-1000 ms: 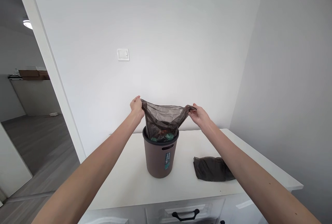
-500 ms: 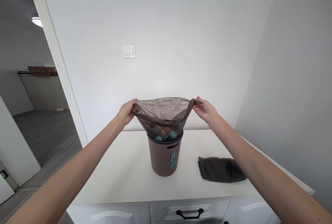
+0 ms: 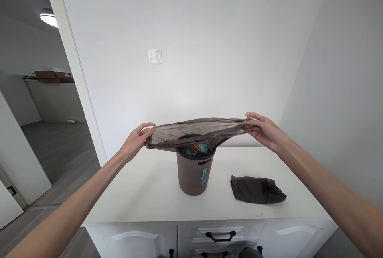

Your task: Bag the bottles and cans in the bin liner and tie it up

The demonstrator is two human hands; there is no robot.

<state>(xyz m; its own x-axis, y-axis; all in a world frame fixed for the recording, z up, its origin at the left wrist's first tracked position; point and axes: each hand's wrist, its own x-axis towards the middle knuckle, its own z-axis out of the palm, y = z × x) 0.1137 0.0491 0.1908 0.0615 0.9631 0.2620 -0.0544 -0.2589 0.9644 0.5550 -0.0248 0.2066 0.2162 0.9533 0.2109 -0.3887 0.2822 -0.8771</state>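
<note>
A thin, see-through dark garbage bag (image 3: 197, 130) is stretched wide above a brown trash can (image 3: 193, 174). My left hand (image 3: 136, 140) pinches the bag's left edge between thumb and fingers. On the other side, my right hand (image 3: 265, 130) grips the right edge. The bag's lower part goes down into the can, where crumpled green and orange-red trash (image 3: 200, 148) shows through the film. The can stands upright and has a handle slot and a teal label. Right of it, a folded dark garbage bag (image 3: 257, 190) lies flat.
The can stands on a white cabinet top (image 3: 134, 202) with drawers and black handles (image 3: 220, 236) below its front edge. A wall with a light switch (image 3: 154, 56) rises behind. To the left, a doorway opens onto a room with cardboard boxes (image 3: 49, 74).
My hands have moved farther apart, pulling the bag's mouth wider and flatter. The right hand has gone right, the left hand left and slightly down. The camera view has shifted a little.
</note>
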